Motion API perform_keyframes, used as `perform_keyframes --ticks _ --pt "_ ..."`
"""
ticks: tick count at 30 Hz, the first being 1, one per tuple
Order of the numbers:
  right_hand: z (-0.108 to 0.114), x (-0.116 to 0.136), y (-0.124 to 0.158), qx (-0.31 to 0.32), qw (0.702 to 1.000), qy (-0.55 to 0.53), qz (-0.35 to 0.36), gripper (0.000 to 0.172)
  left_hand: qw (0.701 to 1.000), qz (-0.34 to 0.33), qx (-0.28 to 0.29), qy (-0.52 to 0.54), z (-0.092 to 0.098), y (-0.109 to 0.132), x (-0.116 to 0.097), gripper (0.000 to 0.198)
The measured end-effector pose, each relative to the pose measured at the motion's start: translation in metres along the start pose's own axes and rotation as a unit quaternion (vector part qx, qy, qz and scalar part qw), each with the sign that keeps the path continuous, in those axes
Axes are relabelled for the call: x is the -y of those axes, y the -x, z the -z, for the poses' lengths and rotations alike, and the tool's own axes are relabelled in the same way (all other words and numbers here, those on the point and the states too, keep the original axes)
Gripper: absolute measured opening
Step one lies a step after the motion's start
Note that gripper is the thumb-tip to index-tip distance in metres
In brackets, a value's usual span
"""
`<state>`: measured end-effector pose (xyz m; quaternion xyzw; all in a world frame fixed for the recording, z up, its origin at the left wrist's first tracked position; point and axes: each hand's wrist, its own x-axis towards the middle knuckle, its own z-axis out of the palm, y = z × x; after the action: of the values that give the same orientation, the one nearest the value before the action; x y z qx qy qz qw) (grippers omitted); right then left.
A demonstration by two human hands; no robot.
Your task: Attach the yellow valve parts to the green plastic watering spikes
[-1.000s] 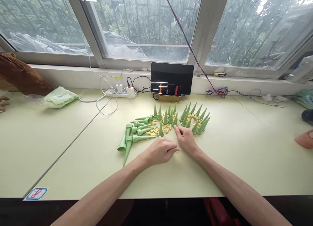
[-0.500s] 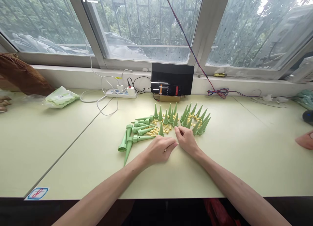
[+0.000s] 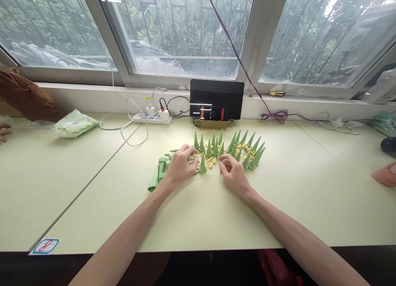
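Several green cones stand upright in two groups, among them a front cone (image 3: 202, 165) and a right-hand cone (image 3: 252, 164). Small yellow pieces (image 3: 211, 162) lie scattered between them. My left hand (image 3: 182, 165) is over the left side of the pile, thumb and fingers apart, with nothing visible between them. It partly hides green cones lying on their sides; a lying cone (image 3: 154, 182) shows left of it. My right hand (image 3: 232, 173) is curled beside the middle cones, fingertips pinched together; whatever is between them is too small to make out.
A black tablet (image 3: 216, 97) leans at the back with a phone (image 3: 213, 113) before it. A power strip (image 3: 153, 118) with cables and a green packet (image 3: 76, 124) are to the left. Bundled wires (image 3: 278, 117) lie right; another person's hand (image 3: 385, 175) shows at the right edge.
My left hand has moved up and left from the front of the pile onto the lying cones, and its fingers have opened. My right hand has stayed nearly in place.
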<state>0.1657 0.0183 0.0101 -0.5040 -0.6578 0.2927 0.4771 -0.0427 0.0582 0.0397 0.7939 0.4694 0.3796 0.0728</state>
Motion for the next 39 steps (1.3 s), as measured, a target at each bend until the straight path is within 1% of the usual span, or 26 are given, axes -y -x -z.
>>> perform_keyframes --ticks 2,4,7,10,17,24,29,33,35,39 --pt "0.0002 -0.0003 0.0000 0.000 1.000 0.004 0.002 0.016 0.998 0.015 0.050 -0.035 0.0017 -0.0007 0.0022 0.012" --pt "0.0004 -0.0005 0.0002 0.001 1.000 0.008 0.003 0.016 0.995 0.010 0.086 -0.052 0.0032 -0.0006 0.0033 0.015" --pt "0.0005 -0.0003 0.0004 0.003 1.000 0.008 0.004 0.016 0.991 0.004 0.120 -0.051 0.0041 0.0004 0.0030 0.016" --pt "0.0003 0.0004 0.0003 0.005 1.000 0.007 0.002 0.016 0.989 0.012 0.137 -0.055 0.0035 0.0014 0.0019 0.018" --pt "-0.0004 0.0008 0.0001 0.007 1.000 0.011 0.003 0.015 0.986 0.000 0.146 -0.082 0.0006 0.0018 0.0041 0.022" --pt "-0.0009 -0.0006 -0.0001 0.011 1.000 0.013 0.006 0.015 0.986 -0.015 0.138 -0.087 0.0003 0.0025 0.0066 0.021" --pt "-0.0009 -0.0019 -0.0004 0.013 1.000 0.013 0.007 0.014 0.981 -0.007 0.160 -0.113 0.0004 0.0017 0.0058 0.021" --pt "-0.0011 -0.0018 0.0002 0.014 1.000 0.013 0.009 0.015 0.980 0.011 0.169 -0.109 -0.0011 0.0007 0.0062 0.024" --pt "-0.0011 -0.0011 0.0006 0.016 1.000 0.014 0.010 0.015 0.980 0.012 0.168 -0.106 -0.0024 0.0005 0.0070 0.024" --pt "-0.0011 0.0001 0.0011 0.017 1.000 0.013 0.009 0.015 0.982 -0.006 0.156 -0.109 -0.0050 0.0008 0.0082 0.023"
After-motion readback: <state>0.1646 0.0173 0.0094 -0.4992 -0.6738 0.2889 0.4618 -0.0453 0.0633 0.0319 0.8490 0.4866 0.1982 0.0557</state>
